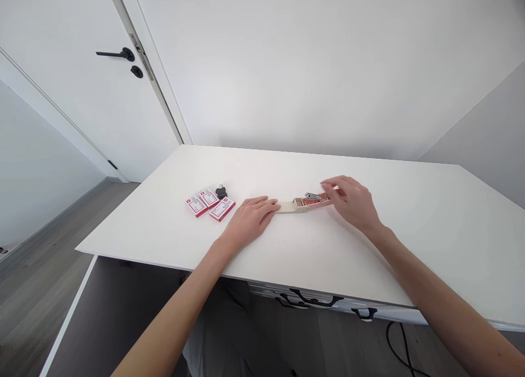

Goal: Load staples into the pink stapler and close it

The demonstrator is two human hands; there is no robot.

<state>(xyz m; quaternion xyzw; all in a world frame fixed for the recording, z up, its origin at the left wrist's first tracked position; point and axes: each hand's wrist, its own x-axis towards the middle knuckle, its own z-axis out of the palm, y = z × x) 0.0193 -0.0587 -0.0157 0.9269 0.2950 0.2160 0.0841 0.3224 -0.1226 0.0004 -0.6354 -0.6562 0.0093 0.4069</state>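
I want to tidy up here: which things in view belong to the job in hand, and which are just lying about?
In hand:
opened cream-and-pink plastic stapler, at the left hand and right hand
slim silver metal piece on it

Apparently lying about:
three small red-and-white boxes, perhaps supplies
small black object beside them
black cable on the floor

Both forearms (pixel 176 311) reach forward, left hand (pixel 250 219) flat, palm down, right hand (pixel 355 203) loosely curled.
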